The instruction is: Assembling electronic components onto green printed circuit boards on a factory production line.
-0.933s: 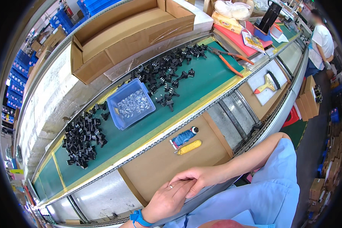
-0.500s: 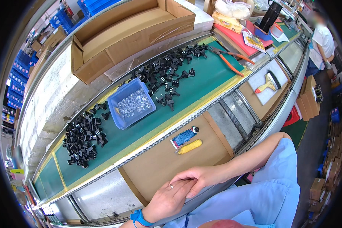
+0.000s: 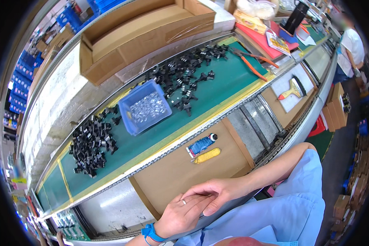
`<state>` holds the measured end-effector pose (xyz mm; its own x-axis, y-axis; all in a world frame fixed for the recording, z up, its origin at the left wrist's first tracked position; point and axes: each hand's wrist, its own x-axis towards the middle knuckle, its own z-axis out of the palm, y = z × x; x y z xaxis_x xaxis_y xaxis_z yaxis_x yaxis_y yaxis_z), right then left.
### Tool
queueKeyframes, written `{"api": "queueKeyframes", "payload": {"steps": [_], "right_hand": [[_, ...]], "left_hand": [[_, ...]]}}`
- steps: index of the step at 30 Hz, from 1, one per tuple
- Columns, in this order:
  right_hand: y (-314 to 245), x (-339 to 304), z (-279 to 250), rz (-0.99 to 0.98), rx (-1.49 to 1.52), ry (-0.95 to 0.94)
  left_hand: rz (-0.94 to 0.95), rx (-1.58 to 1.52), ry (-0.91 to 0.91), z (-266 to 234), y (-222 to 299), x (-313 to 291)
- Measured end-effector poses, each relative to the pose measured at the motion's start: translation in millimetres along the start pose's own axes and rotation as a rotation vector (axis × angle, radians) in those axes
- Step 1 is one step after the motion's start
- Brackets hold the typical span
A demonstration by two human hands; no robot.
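My left hand [image 3: 181, 215] and my right hand [image 3: 218, 193] rest together at the near edge of a brown cardboard tray [image 3: 160, 180]. The right lies across the fingers of the left, its thumb apart; neither holds an object. The left hand wears a ring and a blue wrist strap [image 3: 151, 233], its fingers stretched out and partly hidden under the right. In the tray, beyond my hands, lie a small blue tube with a dark cap [image 3: 201, 145] and a yellow wrapped piece [image 3: 208, 156].
On the green belt [image 3: 151, 143] are piles of black switch-like parts [image 3: 92, 145], a blue bin [image 3: 141, 130] of clear pieces and orange-handled pliers [image 3: 252, 67]. A brush [image 3: 293, 89] lies right; an open carton [image 3: 147, 49] stands behind. Green circuit boards [image 3: 71, 225] show lower left.
The view has shifted slightly, and green circuit boards have come in at the lower left, beside another person's hand. My hands stay together, the right one's fingers a little looser.
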<state>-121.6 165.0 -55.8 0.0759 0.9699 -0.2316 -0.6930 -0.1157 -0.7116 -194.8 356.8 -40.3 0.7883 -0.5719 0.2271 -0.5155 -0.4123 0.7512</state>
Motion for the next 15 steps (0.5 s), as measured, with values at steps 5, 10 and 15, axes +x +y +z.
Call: {"api": "queueKeyframes", "payload": {"steps": [5,10,15], "right_hand": [[-5,-4,-2,0.032,-0.002,-0.052],[-10,-6,1,0.051,-0.082,0.005],[-13,-7,2,0.08,-0.193,-0.014]], "left_hand": [[0.178,0.042,0.083,2,3,0],[0.229,0.095,0.111,3,1,-10],[0.235,0.195,0.229,9,-1,-20]]}}
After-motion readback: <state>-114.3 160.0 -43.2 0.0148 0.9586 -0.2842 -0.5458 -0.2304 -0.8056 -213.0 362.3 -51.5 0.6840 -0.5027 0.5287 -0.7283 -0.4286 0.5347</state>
